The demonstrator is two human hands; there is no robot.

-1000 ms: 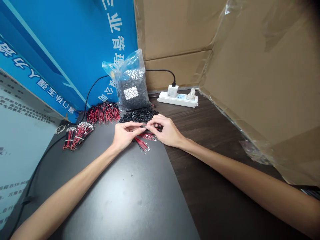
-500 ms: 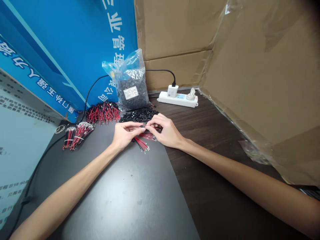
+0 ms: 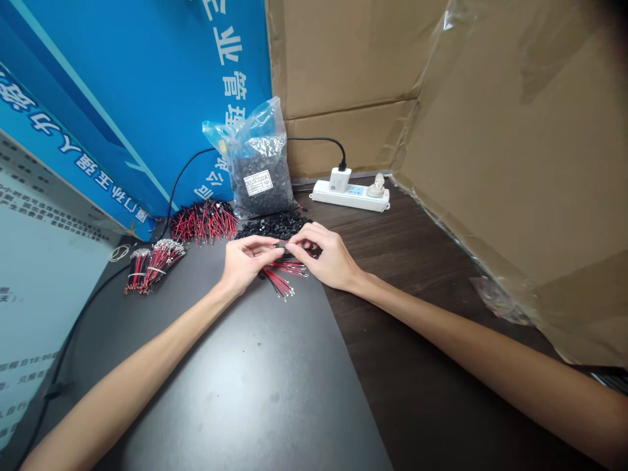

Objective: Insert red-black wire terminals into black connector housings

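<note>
My left hand (image 3: 248, 261) pinches a small black connector housing (image 3: 280, 244) between thumb and fingertips. Opposite it, my right hand (image 3: 324, 256) is closed in a pinch, its fingertips meeting the housing. A thin red-and-black wire seems to be in the right fingers, though most of it is hidden. Below the hands, loose red and black wires (image 3: 279, 281) with metal terminals at their ends lie fanned out on the table. Just behind the fingers spreads a pile of small black connector housings (image 3: 275, 226).
Behind the pile stands a clear bag of black parts (image 3: 260, 176). Left of it lies a heap of red-and-black wires (image 3: 205, 221), with banded wire bundles (image 3: 154, 265) nearer. A white power strip (image 3: 350, 194) sits at the back right. Cardboard (image 3: 510, 163) walls the right side.
Both hands stay in nearly the same place, with the fingertips shifting slightly around the small black housing. The view has moved a little.
</note>
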